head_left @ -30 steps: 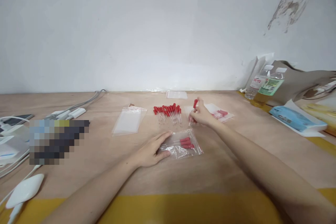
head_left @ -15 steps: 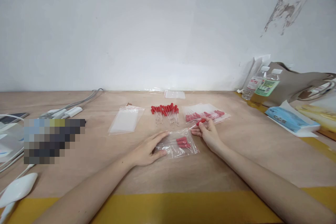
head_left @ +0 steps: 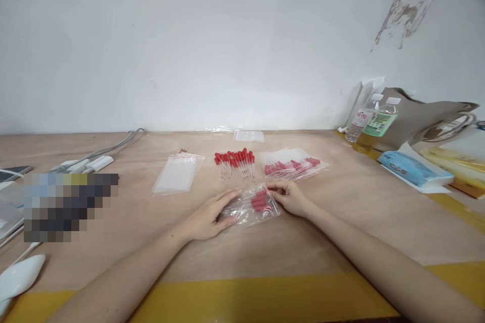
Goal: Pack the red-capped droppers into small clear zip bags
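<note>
A clear zip bag (head_left: 246, 217) lies flat on the table in front of me, holding several droppers with red bulbs (head_left: 259, 203). My left hand (head_left: 210, 216) rests on its left end, thumb and fingers apart. At the bag's right-hand mouth, the fingers of my right hand (head_left: 286, 196) are pinched against the bulb end of a dropper (head_left: 260, 193), whose thin stem lies inside the bag. The fingertips are partly hidden. Just beyond is a pile of loose red-bulbed droppers (head_left: 235, 157). Filled bags of droppers (head_left: 293, 163) overlap to its right.
Flat unfilled zip bags (head_left: 178, 174) lie at the left, and a white stack (head_left: 249, 136) sits near the wall. Cables (head_left: 109, 144) and a white mouse-like object (head_left: 22, 275) are far left. Bottles (head_left: 375, 126), a blue tissue pack (head_left: 415, 169) and a grey bag (head_left: 428, 116) stand right.
My right hand has moved left and down to the bag, bringing the dropper from outside into its mouth. My left hand stays on the bag. The view has shifted slightly.
</note>
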{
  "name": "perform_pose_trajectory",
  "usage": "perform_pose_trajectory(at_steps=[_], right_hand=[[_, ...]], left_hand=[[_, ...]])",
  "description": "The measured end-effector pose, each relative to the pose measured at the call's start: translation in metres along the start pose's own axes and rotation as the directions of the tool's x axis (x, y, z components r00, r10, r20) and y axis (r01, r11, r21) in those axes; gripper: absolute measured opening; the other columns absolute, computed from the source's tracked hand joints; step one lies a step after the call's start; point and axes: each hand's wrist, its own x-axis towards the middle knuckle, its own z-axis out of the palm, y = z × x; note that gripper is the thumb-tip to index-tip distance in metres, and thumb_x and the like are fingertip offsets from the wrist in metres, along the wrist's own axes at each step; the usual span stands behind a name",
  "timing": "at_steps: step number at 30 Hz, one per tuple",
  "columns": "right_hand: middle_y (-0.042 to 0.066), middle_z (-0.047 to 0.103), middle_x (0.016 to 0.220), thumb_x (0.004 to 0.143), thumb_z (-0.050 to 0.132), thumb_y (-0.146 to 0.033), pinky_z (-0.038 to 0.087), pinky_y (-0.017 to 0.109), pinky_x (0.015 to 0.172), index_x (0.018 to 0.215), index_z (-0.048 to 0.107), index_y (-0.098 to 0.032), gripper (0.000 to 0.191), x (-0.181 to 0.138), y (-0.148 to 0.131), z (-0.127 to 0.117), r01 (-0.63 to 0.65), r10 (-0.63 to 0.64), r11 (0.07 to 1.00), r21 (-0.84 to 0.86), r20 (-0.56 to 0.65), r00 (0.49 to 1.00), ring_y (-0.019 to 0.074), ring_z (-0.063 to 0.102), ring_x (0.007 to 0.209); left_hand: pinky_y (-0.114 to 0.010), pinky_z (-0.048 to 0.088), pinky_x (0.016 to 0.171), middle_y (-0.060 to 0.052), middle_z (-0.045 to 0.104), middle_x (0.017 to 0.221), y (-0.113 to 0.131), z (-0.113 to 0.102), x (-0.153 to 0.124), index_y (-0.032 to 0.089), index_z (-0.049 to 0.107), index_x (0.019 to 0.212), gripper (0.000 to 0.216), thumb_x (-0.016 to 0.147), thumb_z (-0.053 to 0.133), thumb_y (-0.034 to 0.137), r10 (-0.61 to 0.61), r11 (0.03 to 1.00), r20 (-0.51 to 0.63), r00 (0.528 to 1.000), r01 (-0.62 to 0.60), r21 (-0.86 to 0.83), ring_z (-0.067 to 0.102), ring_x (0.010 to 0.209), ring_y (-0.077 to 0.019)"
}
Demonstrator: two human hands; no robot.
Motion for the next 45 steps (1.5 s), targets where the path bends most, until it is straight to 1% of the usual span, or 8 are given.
perform_pose_trajectory(at_steps=[3,9,14,18,23,31,37,45], right_hand=[[0.005,0.067,0.090,0.075,0.053,-0.029,0.046,0.033,0.078,0.087,0.068,-0.018,0.023,0.004,0.002,0.003,-0.006,0.006,0.999,0.037,0.011,1.000,0.0185,0.060,0.085],[0.004,0.066,0.068,0.069,0.058,-0.030,0.047,0.027,0.059,0.069,0.065,-0.014,0.017,0.005,-0.002,0.011,-0.081,0.093,0.988,0.129,-0.085,0.992,0.0158,0.059,0.061],[0.004,0.067,0.077,0.071,0.053,-0.028,0.047,0.027,0.065,0.076,0.066,-0.015,0.019,0.003,-0.006,0.004,-0.023,0.016,0.991,0.134,0.053,0.998,0.0155,0.060,0.070],[0.004,0.066,0.073,0.071,0.054,-0.029,0.045,0.026,0.061,0.076,0.065,-0.014,0.019,0.011,-0.007,-0.010,-0.064,0.060,0.997,-0.043,-0.093,0.994,0.0146,0.058,0.065],[0.002,0.066,0.072,0.070,0.055,-0.021,0.043,0.022,0.065,0.074,0.064,-0.016,0.011,0.054,-0.019,-0.013,-0.136,0.074,0.945,-0.298,-0.210,0.975,0.0124,0.058,0.066],[0.012,0.063,0.099,0.075,0.049,-0.021,0.041,0.025,0.078,0.094,0.062,-0.010,0.025,0.139,-0.011,0.015,-0.313,0.239,0.907,-0.282,-0.269,0.933,0.0173,0.058,0.090],[0.005,0.063,0.064,0.073,0.050,-0.024,0.043,0.023,0.060,0.066,0.063,-0.014,0.018,0.155,0.005,0.018,-0.374,0.324,0.906,-0.198,-0.244,0.914,0.0144,0.058,0.062],[-0.001,0.052,0.045,0.074,0.049,-0.029,0.037,0.021,0.042,0.068,0.060,-0.013,0.020,0.159,0.008,0.020,-0.396,0.382,0.918,0.006,-0.275,0.882,0.0084,0.043,0.035]], left_hand=[[-0.039,0.031,0.102,-0.007,0.035,0.137,-0.001,0.001,0.000,0.023,0.026,0.136,0.054,0.087,0.046,0.035,0.014,1.000,-0.001,1.000,-0.014,0.003,0.035,0.124,-0.0221],[-0.040,0.031,0.102,-0.007,0.034,0.138,-0.001,0.000,0.000,0.024,0.026,0.136,0.054,0.087,0.045,0.037,0.006,1.000,-0.001,1.000,-0.006,0.017,0.034,0.124,-0.0223],[-0.040,0.031,0.102,-0.007,0.034,0.137,0.001,-0.001,0.001,0.023,0.026,0.136,0.055,0.087,0.046,0.038,0.006,1.000,0.001,1.000,-0.006,0.013,0.034,0.124,-0.0224],[-0.040,0.032,0.101,-0.006,0.035,0.137,0.002,-0.001,0.001,0.025,0.027,0.135,0.053,0.087,0.046,0.037,0.008,1.000,-0.003,1.000,-0.008,0.002,0.035,0.124,-0.0227],[-0.039,0.028,0.104,-0.004,0.027,0.141,0.002,-0.001,0.000,0.026,0.030,0.134,0.051,0.087,0.047,0.035,0.011,1.000,-0.008,1.000,-0.011,-0.025,0.029,0.128,-0.0219],[-0.040,0.029,0.103,-0.006,0.033,0.138,0.000,0.002,-0.001,0.026,0.041,0.128,0.042,0.087,0.047,0.032,0.036,0.997,-0.004,0.999,-0.036,-0.070,0.030,0.127,-0.0226],[-0.038,0.031,0.102,-0.003,0.039,0.135,0.002,0.002,-0.001,0.023,0.062,0.101,0.022,0.089,0.044,0.028,0.097,0.989,0.035,0.995,-0.092,-0.114,0.030,0.127,-0.0222],[-0.039,0.025,0.105,-0.001,0.030,0.140,-0.001,0.004,-0.001,0.029,0.055,0.116,0.029,0.089,0.043,0.026,0.099,0.995,0.081,0.992,-0.098,-0.021,0.026,0.129,-0.0203]])
